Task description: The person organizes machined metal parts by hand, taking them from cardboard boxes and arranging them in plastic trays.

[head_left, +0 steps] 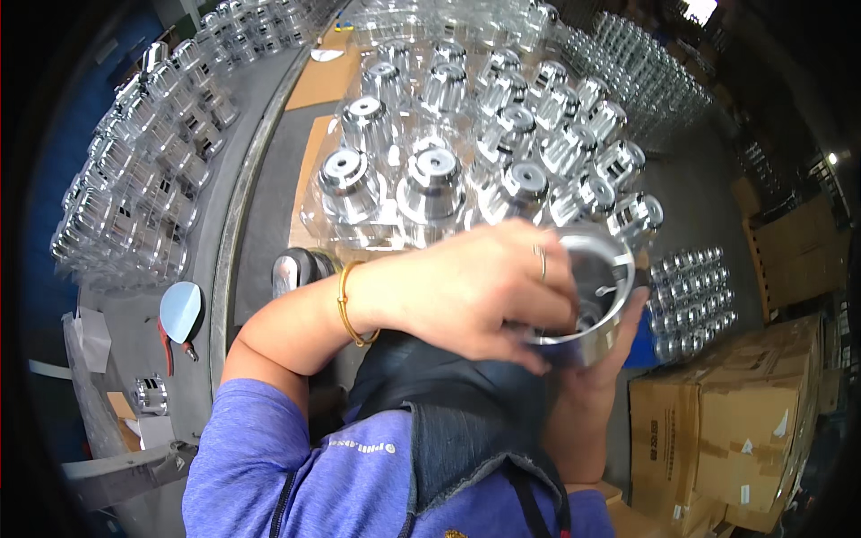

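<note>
Between my two hands is a chrome cup-shaped cap (pixel 622 260), its round opening tilted up toward me. My right hand (pixel 619 345) supports it from the lower right, fingers wrapped round its outer wall. Across from the left comes my left hand (pixel 484 291), with a ring and a gold bracelet. Its fingers are bent over the rim and partly inside the opening, while the thumb lies outside the wall. Motion blurs these fingers, and their tips are hidden. A small light piece (pixel 606 291) shows inside the cap. Just beyond my hands, similar chrome caps (pixel 432 184) stand in a clear plastic tray (pixel 336 235).
Stacked trays of chrome caps (pixel 134 193) stand on the left; more caps (pixel 691 300) are at the right. Cardboard boxes (pixel 717 421) fill the lower right. A light-blue oval piece (pixel 180 309) and a red-handled tool (pixel 165 348) lie at left. A dark rounded object (pixel 296 271) is beside my left forearm.
</note>
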The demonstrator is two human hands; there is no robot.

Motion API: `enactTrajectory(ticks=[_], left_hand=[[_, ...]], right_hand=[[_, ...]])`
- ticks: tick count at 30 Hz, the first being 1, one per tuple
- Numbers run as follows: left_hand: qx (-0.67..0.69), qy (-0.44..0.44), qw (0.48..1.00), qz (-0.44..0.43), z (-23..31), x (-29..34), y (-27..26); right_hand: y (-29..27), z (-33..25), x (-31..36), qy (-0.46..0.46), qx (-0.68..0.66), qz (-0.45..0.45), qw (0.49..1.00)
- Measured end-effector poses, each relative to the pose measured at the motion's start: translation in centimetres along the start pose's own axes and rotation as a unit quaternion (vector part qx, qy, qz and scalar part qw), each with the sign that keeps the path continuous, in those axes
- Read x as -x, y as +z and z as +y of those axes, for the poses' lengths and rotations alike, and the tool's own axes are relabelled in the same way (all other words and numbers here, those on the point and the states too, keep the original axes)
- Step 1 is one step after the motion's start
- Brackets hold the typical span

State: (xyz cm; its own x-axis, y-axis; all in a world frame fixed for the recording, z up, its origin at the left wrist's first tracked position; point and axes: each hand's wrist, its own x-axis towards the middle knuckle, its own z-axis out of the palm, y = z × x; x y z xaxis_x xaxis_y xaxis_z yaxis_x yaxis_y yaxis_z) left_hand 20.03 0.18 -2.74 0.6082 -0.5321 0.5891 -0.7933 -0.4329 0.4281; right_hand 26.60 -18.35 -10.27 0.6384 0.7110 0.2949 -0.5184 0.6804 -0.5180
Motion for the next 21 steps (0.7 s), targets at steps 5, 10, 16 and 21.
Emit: enactTrajectory(ticks=[5, 10, 16, 21], left_hand=[[0.071, -0.064, 0.995, -0.030, 0.2, 0.7, -0.2], [0.089, -0.215, 0.970, 0.063, -0.3, 0.6, 0.4], [0.224, -0.271, 0.929, 0.115, -1.3, 1.4, 1.1], [0.148, -0.209, 0.959, 0.124, -1.2, 0.9, 0.4]], right_hand=[[1.6, -0.1, -0.1, 0.073, 0.170, 0.124, 0.975], [2.1, 1.2, -0.7, -0.082, 0.341, 0.092, 0.932], [0.8, 1.5, -0.9, -0.173, 0.462, 0.032, 0.869], [1.8, 0.7, -1.6, -0.033, 0.272, 0.188, 0.943]])
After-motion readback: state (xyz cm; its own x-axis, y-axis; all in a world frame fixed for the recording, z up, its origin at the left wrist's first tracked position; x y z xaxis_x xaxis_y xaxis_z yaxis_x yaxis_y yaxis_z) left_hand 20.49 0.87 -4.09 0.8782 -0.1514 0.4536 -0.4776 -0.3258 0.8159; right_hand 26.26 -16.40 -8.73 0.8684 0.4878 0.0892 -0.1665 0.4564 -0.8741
